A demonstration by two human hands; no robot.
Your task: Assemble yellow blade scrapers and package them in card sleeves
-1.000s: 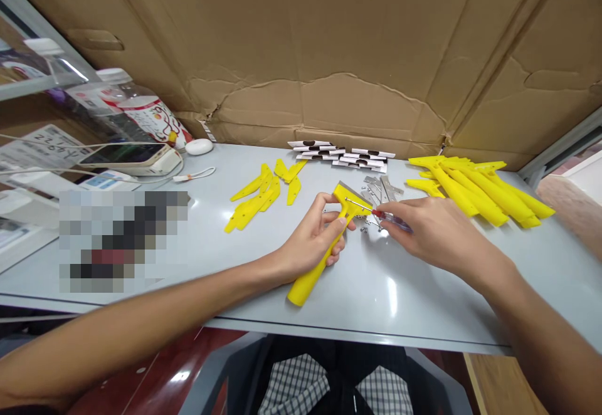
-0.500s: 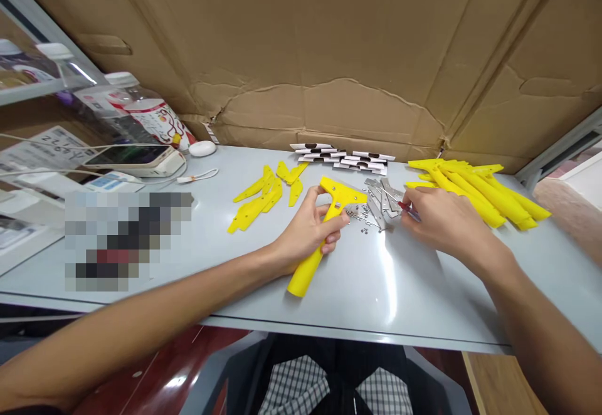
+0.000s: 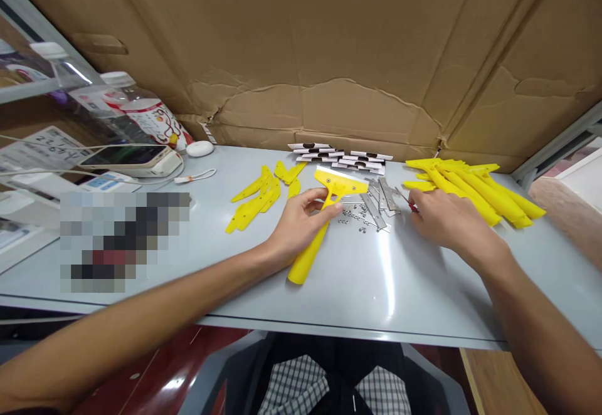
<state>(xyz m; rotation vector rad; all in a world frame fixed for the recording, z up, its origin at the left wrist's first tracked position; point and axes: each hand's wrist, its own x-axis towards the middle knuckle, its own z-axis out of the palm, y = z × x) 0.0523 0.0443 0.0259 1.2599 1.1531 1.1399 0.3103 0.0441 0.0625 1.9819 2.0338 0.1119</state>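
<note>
Apparently nearly together: one scraper in hand, loose parts all round

Held above the table (image 3: pixel 348 296), near its middle, is a yellow scraper (image 3: pixel 342 187), its T-shaped head pointing away from the person and its handle slanting back toward the near edge. The left hand (image 3: pixel 301 222) has its fingers closed around the neck and upper handle, the thumb lying across the front. The right hand (image 3: pixel 439 215) grips a red-handled screwdriver (image 3: pixel 413 207) in bent fingers, its shaft well apart from the scraper and beside the metal plates (image 3: pixel 375 207); whether its tip touches them is unclear.

On this scraper, most of the work looks done: a pale blade strip runs along the head's far edge, and two screws sit in the yellow face. How tightly they are driven cannot be told.

Plenty seems left besides. Small loose screws (image 3: pixel 355 212) lie scattered next to the metal plates, and flat yellow plates (image 3: pixel 254 205) form a loose group to the left. Toward the right end are stacked yellow scraper bodies (image 3: pixel 475 190); whether those are finished is hard to judge. White packets (image 3: pixel 336 155) lie at the back, before the cardboard (image 3: pixel 301 39).
</note>
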